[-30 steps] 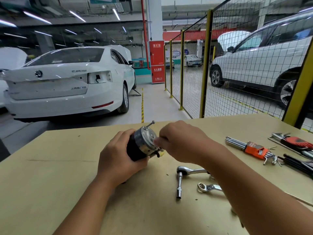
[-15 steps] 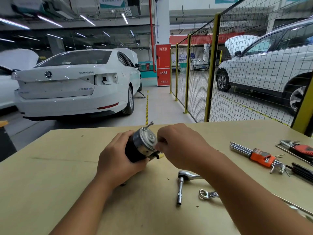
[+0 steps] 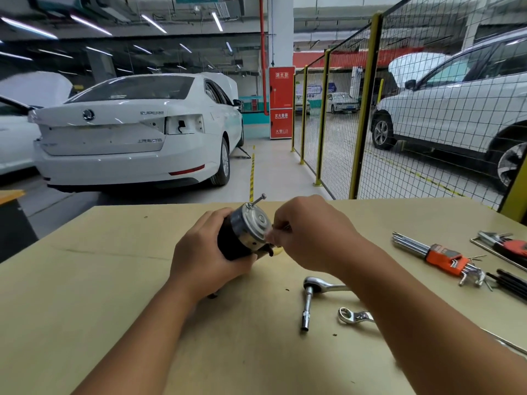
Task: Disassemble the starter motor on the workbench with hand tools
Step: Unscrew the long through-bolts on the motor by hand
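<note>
A: Starting from the left, what's out past the bench?

B: A white sedan [image 3: 134, 132] parked on the shop floor with one tail lamp missing, then a red cabinet [image 3: 281, 102] against a pillar, and a yellow-posted mesh fence [image 3: 365, 109] with a white SUV [image 3: 462, 109] behind it.

A: And on the workbench [image 3: 85, 280] itself?

B: The left hand [image 3: 205, 252] grips the starter motor [image 3: 245, 232] round its black body, fingers curled over it, holding it tilted just above the bench top near the middle. The silver end cap faces the right, and a long bolt [image 3: 257, 200] sticks up out of its top edge.

A: The other hand?

B: The right hand [image 3: 310, 232] sits against the end cap, fingertips pinched together on something small at the cap's rim; what exactly, I cannot tell.

A: Tools?

B: A ratchet with socket [image 3: 309, 297] lies just below the right wrist, a ring spanner [image 3: 352, 316] beside it, partly under the forearm. Further right, an orange-holdered hex key set [image 3: 439, 256], and at the edge more red and black tools [image 3: 510, 249]
</note>
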A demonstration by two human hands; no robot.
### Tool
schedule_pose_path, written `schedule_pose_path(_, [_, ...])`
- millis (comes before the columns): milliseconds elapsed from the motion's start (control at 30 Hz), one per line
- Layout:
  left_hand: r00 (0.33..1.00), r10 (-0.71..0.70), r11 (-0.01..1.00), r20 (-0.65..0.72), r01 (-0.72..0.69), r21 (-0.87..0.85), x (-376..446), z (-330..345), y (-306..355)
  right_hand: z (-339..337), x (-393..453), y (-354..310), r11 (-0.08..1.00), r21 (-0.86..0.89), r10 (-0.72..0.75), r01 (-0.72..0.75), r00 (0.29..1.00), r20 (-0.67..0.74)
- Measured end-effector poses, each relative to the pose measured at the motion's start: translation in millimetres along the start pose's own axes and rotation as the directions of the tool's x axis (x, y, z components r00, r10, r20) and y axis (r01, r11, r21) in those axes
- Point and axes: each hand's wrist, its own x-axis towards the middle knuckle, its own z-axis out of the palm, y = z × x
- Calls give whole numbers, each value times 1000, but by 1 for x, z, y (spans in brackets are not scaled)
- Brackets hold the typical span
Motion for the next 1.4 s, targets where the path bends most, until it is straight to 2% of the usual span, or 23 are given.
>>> schedule_pose_path(333, [1000,-2,1000,-9,2,-8,0,-1,0,-1,0,6,994,52,-90,92,995,-34])
schedule_pose_path(433, [1000,-3,1000,-9,3,-2,0,-1,0,-1,0,9,995,83,-58,62,997,-48])
schedule_pose_path(600, [1000,-11,1000,-7,11,9,0,-1,-1,5,2,6,1000,-8,-15,15,1000,11])
schedule_pose_path(767, [1000,-9,1000,-6,9,16,0,0,-2,-1,0,9,993,73,-83,89,993,-79])
schedule_pose_path(900, [1000,-10,1000,-11,10,21,0,0,-3,-3,-3,7,997,54,-64,62,997,42])
schedule_pose_path(1033, [1000,-6,1000,-8,7,26,1,0,-4,-2,2,5,999,-49,10,-10,1000,-6])
schedule_pose_path(1133, [1000,-4,1000,-12,5,25,0,0,-4,-11,1,8,999,28,-44,44,999,21])
schedule_pose_path(1200, [1000,-1,1000,-8,1,24,0,0,-2,-16,-1,10,992,84,-95,95,995,-13])
schedule_pose_path(1267, [1000,3,1000,-8,-3,16,0,0,-1,-15,-2,11,990,115,-78,81,996,-32])
schedule_pose_path(1400, [1000,-2,1000,-8,2,16,0,0,0,-4,1,9,1000,-8,-13,14,998,56])
